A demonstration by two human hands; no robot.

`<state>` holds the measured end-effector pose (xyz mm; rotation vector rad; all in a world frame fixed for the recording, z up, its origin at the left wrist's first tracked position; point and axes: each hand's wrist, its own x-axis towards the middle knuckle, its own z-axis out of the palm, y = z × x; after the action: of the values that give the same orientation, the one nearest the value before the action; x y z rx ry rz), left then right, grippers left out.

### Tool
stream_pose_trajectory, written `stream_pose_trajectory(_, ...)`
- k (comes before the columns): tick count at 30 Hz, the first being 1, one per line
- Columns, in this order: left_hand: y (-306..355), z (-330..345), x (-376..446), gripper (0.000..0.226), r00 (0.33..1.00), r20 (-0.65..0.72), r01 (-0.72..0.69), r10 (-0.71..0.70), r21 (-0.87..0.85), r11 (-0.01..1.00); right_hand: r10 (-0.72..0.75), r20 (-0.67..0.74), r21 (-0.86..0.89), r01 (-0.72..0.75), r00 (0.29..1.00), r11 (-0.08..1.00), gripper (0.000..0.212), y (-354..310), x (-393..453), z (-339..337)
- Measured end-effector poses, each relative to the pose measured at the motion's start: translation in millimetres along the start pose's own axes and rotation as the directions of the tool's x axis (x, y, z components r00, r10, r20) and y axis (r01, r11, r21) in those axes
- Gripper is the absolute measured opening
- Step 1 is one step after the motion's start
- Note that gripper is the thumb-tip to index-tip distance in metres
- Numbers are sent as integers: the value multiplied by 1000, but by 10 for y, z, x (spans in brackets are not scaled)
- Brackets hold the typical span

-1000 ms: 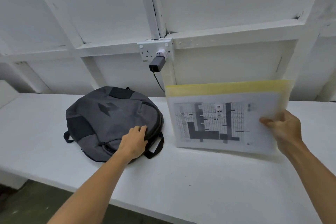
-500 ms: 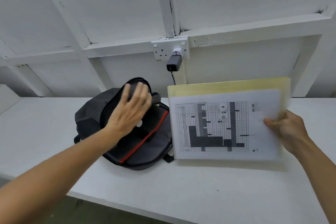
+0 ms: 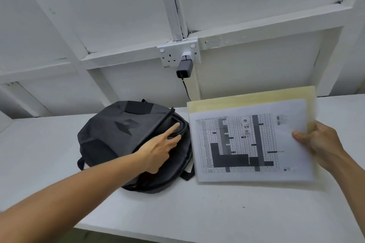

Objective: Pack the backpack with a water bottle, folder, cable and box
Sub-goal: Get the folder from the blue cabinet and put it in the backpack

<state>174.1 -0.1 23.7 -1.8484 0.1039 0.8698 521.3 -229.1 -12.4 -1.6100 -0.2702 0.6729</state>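
The right hand [image 3: 324, 146] is pinching the right edge of the translucent yellow plastic folder [image 3: 250, 136], keeping it tilted above the white table [image 3: 177, 213], long axis left-right, just beside the grey fabric backpack [image 3: 122, 136]. The left hand [image 3: 160, 152], fingers loosely extended, is probing the backpack's opening, likely parting it for the folder.

A dark grey backpack [image 3: 120, 134] of matt woven cloth, with blacker fabric patches and webbing straps. A folder [image 3: 250, 138] of translucent, slightly glossy yellowish plastic, with a white printed paper sheet [image 3: 246, 140] showing through it. The table [image 3: 177, 213] has a smooth, matt white painted top with a few small dark specks. The far wall [image 3: 256, 2] is white-painted panelling, matt, chipped at some joints. A glossy white plastic socket [image 3: 178, 52] holds a smooth grey plastic charger [image 3: 184, 69].
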Motion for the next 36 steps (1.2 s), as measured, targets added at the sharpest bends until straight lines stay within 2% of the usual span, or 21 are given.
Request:
stream_pose_trajectory(2,95,-95,98,46,998,50,32,-33,29,999,6,5,5,-6,1000,1000,38,8,-4,7)
stream_pose_trajectory(6,229,-137,210,37,984,150,97,-91,-30,995,1,20,17,-1,1000,1000,24,-7,2,28)
stream_pose_trajectory(9,321,-119,241,44,971,193,149,-141,-25,989,-6,35,18,5,999,1000,22,9,21,29)
stream_pose_trajectory(16,371,-45,356,52,923,322,285,-213,-195,939,2,53,18,-3,999,1000,25,74,35,11)
stream_pose_trajectory(19,395,-24,403,49,898,369,347,-238,-264,900,7,51,6,-7,999,1000,26,104,36,-6)
stream_pose_trajectory(22,434,-51,425,46,894,366,378,-259,-305,874,18,83,-22,-16,996,1000,23,118,53,-29)
stream_pose_trajectory(25,372,-20,367,43,914,286,378,-286,-353,856,-18,133,-92,31,991,995,24,56,24,-37)
stream_pose_trajectory(28,101,118,181,40,906,218,424,-364,-490,762,-105,162,-114,124,981,986,29,-38,-35,20)
stream_pose_trajectory(31,-198,281,2,41,874,217,470,-436,-610,638,-166,192,-105,189,967,976,32,-78,-62,115)
stream_pose_trajectory(36,-372,489,-93,37,858,249,466,-450,-746,475,-159,169,7,160,973,987,33,-199,-92,186)
